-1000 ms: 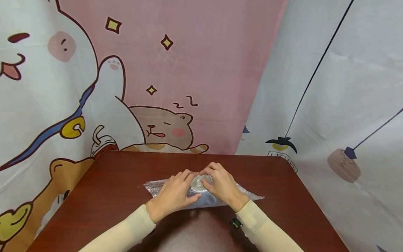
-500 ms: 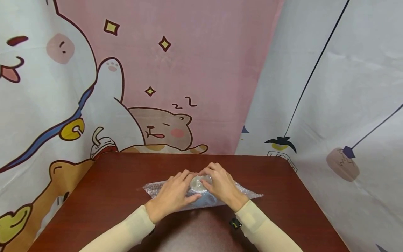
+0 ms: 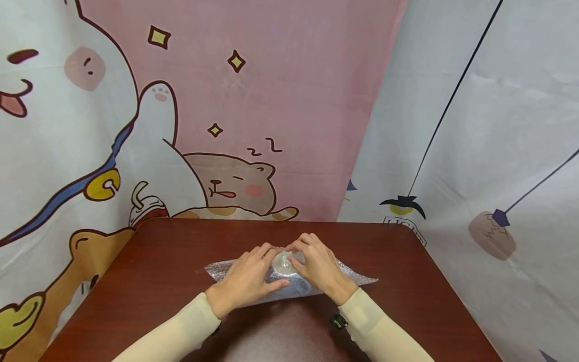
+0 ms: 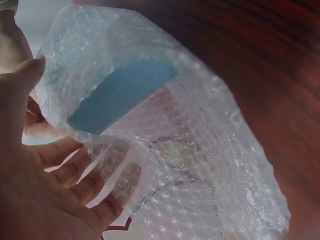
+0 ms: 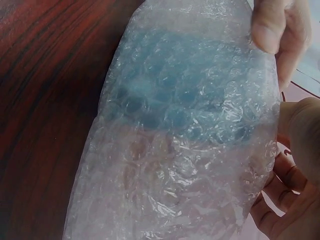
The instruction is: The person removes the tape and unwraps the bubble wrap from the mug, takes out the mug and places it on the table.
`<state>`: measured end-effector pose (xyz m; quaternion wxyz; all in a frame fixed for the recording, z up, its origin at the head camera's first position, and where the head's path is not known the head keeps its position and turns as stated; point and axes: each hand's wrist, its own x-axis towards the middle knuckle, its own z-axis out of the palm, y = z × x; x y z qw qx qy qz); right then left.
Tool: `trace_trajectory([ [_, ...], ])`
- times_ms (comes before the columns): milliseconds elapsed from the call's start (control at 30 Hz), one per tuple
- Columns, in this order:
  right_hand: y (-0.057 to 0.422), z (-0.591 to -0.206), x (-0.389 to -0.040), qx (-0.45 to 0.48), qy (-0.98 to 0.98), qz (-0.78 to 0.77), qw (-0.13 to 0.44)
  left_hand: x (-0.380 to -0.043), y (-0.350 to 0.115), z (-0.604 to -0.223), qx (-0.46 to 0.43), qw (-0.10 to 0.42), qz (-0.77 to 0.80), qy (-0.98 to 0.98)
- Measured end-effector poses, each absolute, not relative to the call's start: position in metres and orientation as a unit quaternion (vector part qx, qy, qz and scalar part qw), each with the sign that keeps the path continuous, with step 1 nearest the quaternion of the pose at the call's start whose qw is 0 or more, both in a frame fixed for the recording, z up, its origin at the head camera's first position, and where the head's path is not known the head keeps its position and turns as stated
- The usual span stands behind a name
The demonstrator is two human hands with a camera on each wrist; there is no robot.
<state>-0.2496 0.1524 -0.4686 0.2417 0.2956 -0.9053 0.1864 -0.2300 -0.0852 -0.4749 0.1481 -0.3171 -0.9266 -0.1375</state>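
Note:
A clear sheet of bubble wrap point(image 3: 357, 276) is wrapped round a blue, flat-sided block point(image 4: 122, 95), which shows through the layers as a blue band point(image 5: 170, 82). In the head view my left hand point(image 3: 246, 279) grips the wrapped bundle from the left, fingers bent over its far side and thumb toward the near side. My right hand point(image 3: 320, 270) holds it from the right, and the fingertips of both hands come close together at the top. In the left wrist view the roll gapes at its end, and the block's end shows inside. Loose wrap sticks out past both hands.
Beneath the bundle is a dark red-brown wooden table point(image 3: 172, 281). A cloth backdrop point(image 3: 316, 100) with cartoon animals hangs along the table's far edge and sides. A small dark device point(image 3: 338, 321) sits under the right wrist.
The left hand has slid very slightly left, and the wrap's near left edge sits a little lower. The right hand stays in place on the bundle.

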Motion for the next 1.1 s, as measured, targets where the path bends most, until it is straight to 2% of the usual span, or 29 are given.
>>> trace_trajectory([
  [367,0.155,-0.467,-0.248,0.305,-0.892,0.196,0.269,-0.233,-0.088,-0.473,-0.325,0.132,-0.181,-0.919],
  [833,0.158,-0.465,-0.242,0.314,-0.879,0.231,0.276,-0.239,-0.089,-0.472,-0.331,0.147,-0.193,-0.912],
  [1100,0.16,-0.466,-0.24,0.335,-0.855,0.26,0.3,-0.241,-0.09,-0.473,-0.339,0.163,-0.19,-0.907],
])
